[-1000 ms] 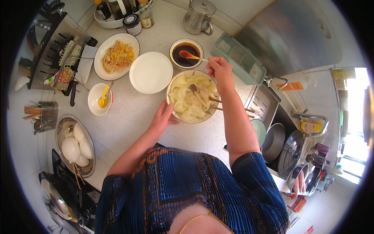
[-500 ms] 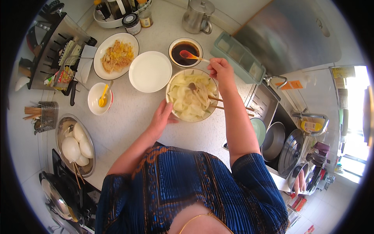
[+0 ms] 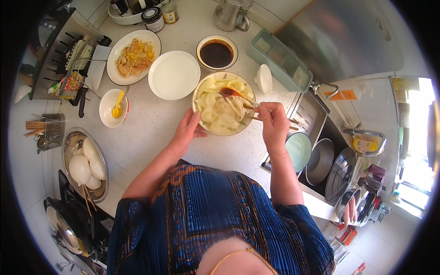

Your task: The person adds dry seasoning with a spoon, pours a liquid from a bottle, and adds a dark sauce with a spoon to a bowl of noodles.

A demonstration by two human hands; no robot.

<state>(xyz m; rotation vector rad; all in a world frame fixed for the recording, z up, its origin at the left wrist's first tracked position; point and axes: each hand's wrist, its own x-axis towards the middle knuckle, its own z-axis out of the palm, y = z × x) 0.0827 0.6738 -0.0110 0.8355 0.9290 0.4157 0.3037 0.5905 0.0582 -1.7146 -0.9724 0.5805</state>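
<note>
A white bowl (image 3: 198, 120) of pale sliced vegetable, probably onion, with lighter strips on top stands before me. My left hand (image 3: 185, 130) grips its near left side, thumb at the rim. My right hand (image 3: 274, 123) pinches the handle of a spoon (image 3: 227, 92), whose reddish, dark-stained head lies over the slices. Wooden chopsticks (image 3: 255, 118) rest in the same bowl and pass under my right hand; whether the fingers touch them is hidden. Just beyond sits a bowl of dark sauce (image 3: 216, 54).
Left of the bowl are an empty white plate (image 3: 174, 75), a plate of cooked food (image 3: 134, 58) and a small bowl with a yellow spoon (image 3: 116, 111). A metal basin (image 3: 103, 183) holds large white pieces. A small white dish (image 3: 264, 79) stands by a green box (image 3: 280, 59); pans fill the right.
My right hand has come down and nearer, bringing the spoon from above the sauce bowl into the vegetable bowl. The small white dish, hidden before, now shows. The left hand stays at the rim.
</note>
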